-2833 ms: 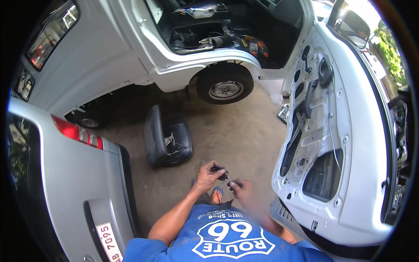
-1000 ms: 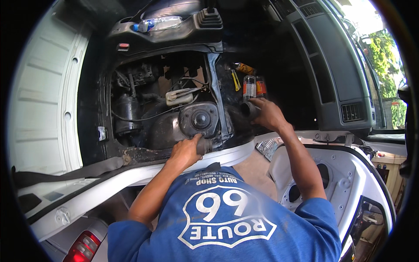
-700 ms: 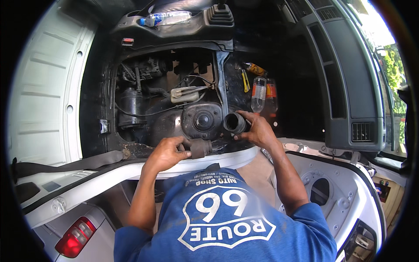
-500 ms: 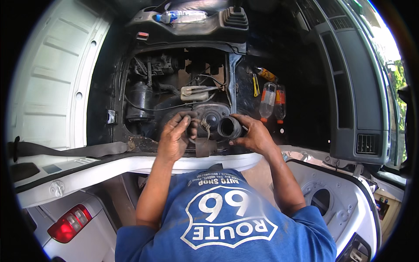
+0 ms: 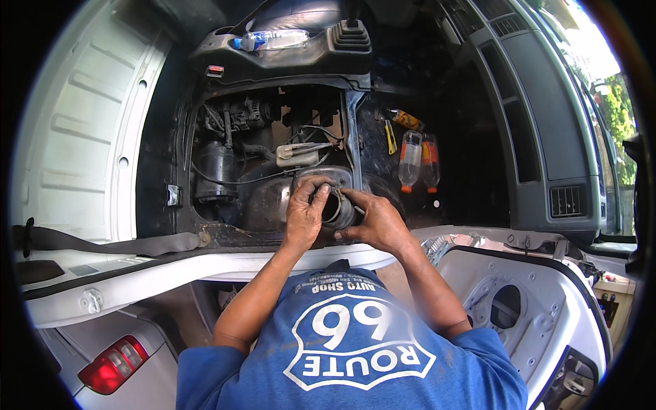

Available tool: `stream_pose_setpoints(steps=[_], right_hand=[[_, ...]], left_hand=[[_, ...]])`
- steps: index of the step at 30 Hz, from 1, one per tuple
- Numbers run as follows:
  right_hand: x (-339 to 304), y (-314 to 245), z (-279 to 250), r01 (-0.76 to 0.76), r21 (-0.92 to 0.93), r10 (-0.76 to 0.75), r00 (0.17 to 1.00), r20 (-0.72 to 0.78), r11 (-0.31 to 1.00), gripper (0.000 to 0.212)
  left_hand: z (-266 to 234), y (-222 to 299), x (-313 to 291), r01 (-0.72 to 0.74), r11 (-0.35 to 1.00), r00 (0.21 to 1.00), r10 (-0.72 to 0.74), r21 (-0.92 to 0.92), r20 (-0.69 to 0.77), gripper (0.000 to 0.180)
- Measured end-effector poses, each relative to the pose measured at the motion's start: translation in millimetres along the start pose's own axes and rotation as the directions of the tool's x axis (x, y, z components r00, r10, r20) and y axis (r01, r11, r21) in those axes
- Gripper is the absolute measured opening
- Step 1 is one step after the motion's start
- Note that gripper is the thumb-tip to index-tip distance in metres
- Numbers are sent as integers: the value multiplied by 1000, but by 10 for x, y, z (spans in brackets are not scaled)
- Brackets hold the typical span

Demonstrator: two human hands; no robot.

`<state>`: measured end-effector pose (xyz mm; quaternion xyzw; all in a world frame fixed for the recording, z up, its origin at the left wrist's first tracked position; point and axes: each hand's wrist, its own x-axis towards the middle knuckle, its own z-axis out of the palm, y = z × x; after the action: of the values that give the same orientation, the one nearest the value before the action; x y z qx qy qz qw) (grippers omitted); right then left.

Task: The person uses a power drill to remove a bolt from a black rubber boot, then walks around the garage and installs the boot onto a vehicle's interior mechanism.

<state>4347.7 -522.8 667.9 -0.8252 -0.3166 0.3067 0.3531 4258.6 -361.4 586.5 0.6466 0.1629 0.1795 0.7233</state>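
My right hand [image 5: 379, 224] grips a short black ribbed rubber hose [image 5: 346, 217] from its right side, thumb below and fingers over the top. The hose's round mouth faces left, toward my other hand. In my left hand [image 5: 305, 213], thumb and fingers pinch a thin metal hose clamp [image 5: 336, 192] against the rim of that mouth. Whether the clamp sits fully around the hose I cannot tell, as my fingers hide part of it. Both hands are close together above the near edge of the open engine bay [image 5: 260, 179].
Inside the bay are a black cylindrical canister [image 5: 216, 171] and a pale reservoir [image 5: 296, 156]. Clear plastic bottles [image 5: 410, 160] and a yellow cutter [image 5: 390, 137] lie on the floor to the right. A water bottle [image 5: 277, 40] rests on the console. The white door sill [image 5: 225, 265] runs in front of me.
My left hand has moved right and brought the clamp to the hose's mouth. My right hand has shifted left with the hose, so the two hands now meet.
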Motion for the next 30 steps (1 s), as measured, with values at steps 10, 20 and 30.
stream_pose_setpoints(steps=[10, 20, 30], right_hand=[[-90, -66, 41, -102, -58, 102, 995, -9, 993, 77], [-160, 32, 34, -141, 33, 141, 990, -11, 989, 90], [-145, 247, 4, -177, 251, 172, 984, 41, 952, 95]], left_hand=[[-213, 49, -39, -35, 995, 911, -9, 98, 412, 52], [-403, 127, -102, 285, 951, 760, -151, -116, 632, 66], [-366, 331, -115, 3, 997, 820, -43, 72, 571, 56]])
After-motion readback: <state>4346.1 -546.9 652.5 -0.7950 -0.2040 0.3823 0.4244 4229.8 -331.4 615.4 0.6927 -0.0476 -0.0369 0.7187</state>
